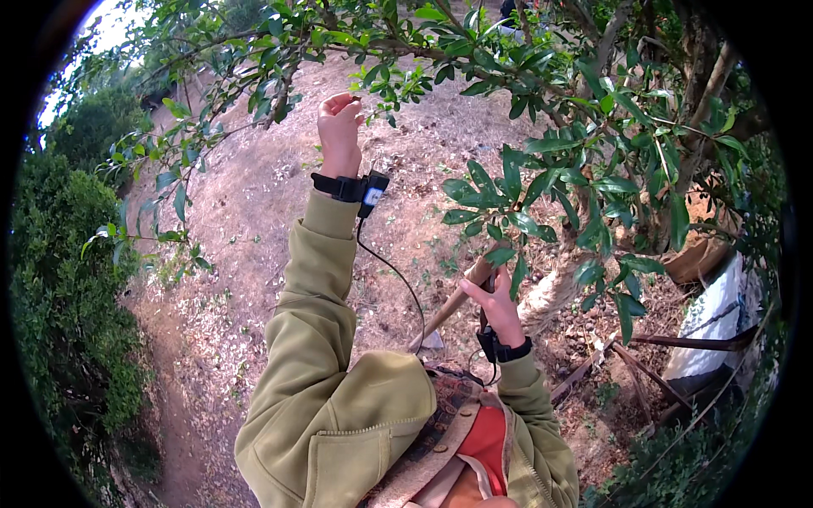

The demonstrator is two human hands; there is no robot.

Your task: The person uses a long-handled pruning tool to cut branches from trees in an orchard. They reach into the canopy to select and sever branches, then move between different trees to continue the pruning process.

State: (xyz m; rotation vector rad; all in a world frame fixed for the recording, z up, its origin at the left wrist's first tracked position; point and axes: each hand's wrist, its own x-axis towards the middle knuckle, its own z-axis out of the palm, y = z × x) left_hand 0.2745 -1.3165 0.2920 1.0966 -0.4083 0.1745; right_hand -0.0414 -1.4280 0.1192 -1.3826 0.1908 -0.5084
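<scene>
My left hand is raised beside the leafy branch, with its fingers pinched together. A small dark bit shows at the fingertips, too small to name. Lower and to the right, my right hand is closed around the upper part of a wooden stick, its thumb lying across it. The stick slants down to the left, and a small grey piece shows by its low end. Leaves of a hanging twig partly cover the stick's top and my right fingertips.
A tree trunk with several limbs stands at the right. Below it are a brown sack, a white sheet-like thing and dark bars. Dense green bushes line the left. Dry leaf litter covers sloping ground.
</scene>
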